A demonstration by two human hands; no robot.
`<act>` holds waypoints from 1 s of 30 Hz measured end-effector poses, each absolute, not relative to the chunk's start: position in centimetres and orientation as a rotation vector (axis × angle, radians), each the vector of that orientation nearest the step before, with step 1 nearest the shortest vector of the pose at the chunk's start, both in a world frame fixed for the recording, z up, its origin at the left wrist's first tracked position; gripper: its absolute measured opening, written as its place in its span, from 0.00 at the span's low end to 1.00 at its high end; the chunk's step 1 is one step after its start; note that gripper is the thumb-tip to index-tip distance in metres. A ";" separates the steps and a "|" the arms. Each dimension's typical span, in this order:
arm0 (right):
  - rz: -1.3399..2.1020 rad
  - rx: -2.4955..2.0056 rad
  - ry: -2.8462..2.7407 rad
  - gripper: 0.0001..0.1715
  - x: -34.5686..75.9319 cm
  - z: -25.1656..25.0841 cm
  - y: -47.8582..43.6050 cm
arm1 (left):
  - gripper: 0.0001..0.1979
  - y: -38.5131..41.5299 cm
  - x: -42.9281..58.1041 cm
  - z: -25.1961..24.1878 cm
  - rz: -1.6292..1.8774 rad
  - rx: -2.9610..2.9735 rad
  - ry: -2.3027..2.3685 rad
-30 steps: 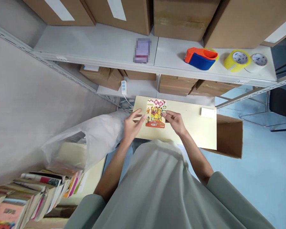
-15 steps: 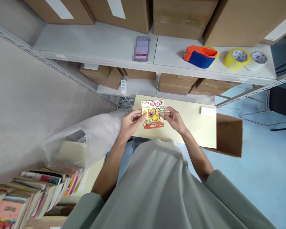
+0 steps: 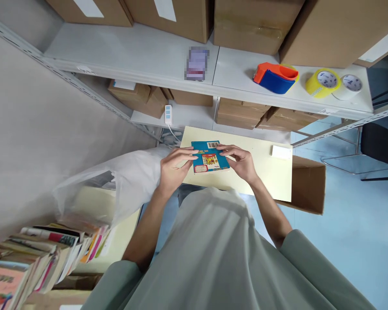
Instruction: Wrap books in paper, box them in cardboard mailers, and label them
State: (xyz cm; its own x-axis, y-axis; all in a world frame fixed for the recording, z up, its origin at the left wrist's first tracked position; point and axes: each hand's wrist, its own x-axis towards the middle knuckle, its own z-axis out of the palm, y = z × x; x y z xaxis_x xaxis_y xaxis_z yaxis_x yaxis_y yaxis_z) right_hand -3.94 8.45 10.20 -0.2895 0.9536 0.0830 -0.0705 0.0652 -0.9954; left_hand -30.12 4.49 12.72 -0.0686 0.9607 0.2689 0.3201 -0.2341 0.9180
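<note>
A small booklet (image 3: 210,161) shows its blue side, with a barcode at the top and a red and yellow picture lower down. It is over the pale yellow tabletop (image 3: 261,170). My left hand (image 3: 177,165) is at the booklet's left edge, its fingers stretched out and the fingertips over the cover. On the other side, my right hand (image 3: 239,161) has its fingertips on the upper right part of the booklet and its thumb near the right edge.
A white block (image 3: 281,152) lies on the table's right end, beside an open cardboard box (image 3: 308,185). The shelf (image 3: 239,73) ahead holds a tape dispenser (image 3: 274,78), tape rolls and boxes. Stacked books (image 3: 35,258) and a translucent bag (image 3: 136,181) are at left.
The booklet has been turned over, from its yellow illustrated side to the blue barcode side. Both hands have loosened, with their fingers now reaching over it.
</note>
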 end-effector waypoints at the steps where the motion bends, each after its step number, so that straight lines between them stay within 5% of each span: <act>1: 1.386 -0.957 -1.417 0.22 -4.0 10.3 8.4 | 0.11 4.4 -30.1 12.7 1.316 1.555 1.407; 4: 1.378 -1.007 -1.424 0.24 -4.0 10.5 8.5 | 0.15 4.2 -29.8 12.5 1.311 1.350 1.477; 9: 1.437 -1.107 -1.347 0.40 -4.3 10.3 8.7 | 0.28 4.4 -29.6 11.8 1.271 1.073 1.437; 17: 1.445 -1.100 -1.413 0.29 -3.5 9.6 8.9 | 0.28 4.5 -30.4 11.8 1.177 1.087 1.340; 30: 1.698 -1.204 -1.234 0.40 -5.4 10.9 8.9 | 0.27 5.0 -30.2 12.4 1.048 1.083 1.445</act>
State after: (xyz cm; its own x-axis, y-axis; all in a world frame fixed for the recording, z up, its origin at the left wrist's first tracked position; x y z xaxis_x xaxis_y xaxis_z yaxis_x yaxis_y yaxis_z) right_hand -5.35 8.89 10.87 -0.3173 0.9079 -0.2740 -0.0197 -0.2952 -0.9552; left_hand -30.20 4.97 12.44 -0.0921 0.9729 -0.2123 0.1004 0.2212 0.9701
